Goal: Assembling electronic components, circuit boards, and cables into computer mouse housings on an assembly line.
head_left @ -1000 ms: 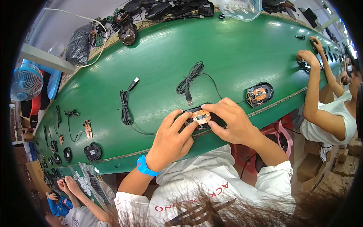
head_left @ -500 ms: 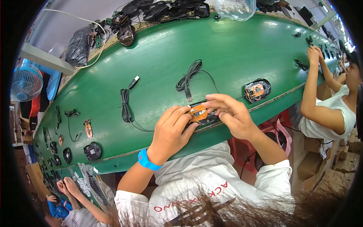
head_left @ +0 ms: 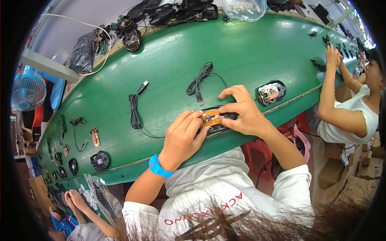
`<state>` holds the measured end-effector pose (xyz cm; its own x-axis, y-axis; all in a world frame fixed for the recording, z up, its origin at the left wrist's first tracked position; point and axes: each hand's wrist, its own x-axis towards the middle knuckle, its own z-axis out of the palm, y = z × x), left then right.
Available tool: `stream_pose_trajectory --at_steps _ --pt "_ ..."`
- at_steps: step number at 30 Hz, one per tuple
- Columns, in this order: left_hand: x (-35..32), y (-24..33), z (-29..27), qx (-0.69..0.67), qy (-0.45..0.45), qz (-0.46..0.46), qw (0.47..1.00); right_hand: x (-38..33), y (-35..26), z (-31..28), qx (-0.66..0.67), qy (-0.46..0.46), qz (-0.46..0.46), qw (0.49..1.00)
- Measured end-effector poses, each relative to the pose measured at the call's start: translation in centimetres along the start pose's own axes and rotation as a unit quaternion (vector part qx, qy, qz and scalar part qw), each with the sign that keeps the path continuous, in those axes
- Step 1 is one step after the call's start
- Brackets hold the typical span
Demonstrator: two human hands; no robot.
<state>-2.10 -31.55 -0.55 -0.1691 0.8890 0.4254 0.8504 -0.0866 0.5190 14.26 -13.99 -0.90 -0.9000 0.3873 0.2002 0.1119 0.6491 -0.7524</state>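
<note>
a green work surface (head_left: pixel 161 68) spans the room, a blue fan (head_left: pixel 28 90) at far left, a co-worker (head_left: pixel 360 114) at right. by its near edge, the left hand (head_left: pixel 181 135) pinches an orange circuit board (head_left: pixel 211 118) over a black mouse shell (head_left: pixel 218 128); the right hand (head_left: pixel 244 114) arches half-spread, one finger raised, its hold impossible to tell.

person's two hands (head_left: pixel 183 134) (head_left: pixel 246 116), one board (head_left: pixel 210 117) between, one wristband (head_left: pixel 160 167), one fan (head_left: pixel 28 90)

Bright light glares off the green tabletop (head_left: pixel 257 56) — straight edges bow toward the blackened corners
</note>
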Motion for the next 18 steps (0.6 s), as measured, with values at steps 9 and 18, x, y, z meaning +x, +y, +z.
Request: stream_pose_trajectory --at_steps 9,18 --pt "-0.4 0.0 -0.2 0.015 -0.002 0.014 1.0 0.4 1.1 1.9 0.005 -0.012 -0.062 0.998" --pt "-0.4 0.0 0.3 -0.001 0.001 -0.004 1.0 0.5 1.8 2.3 -0.032 -0.025 -0.124 0.991"
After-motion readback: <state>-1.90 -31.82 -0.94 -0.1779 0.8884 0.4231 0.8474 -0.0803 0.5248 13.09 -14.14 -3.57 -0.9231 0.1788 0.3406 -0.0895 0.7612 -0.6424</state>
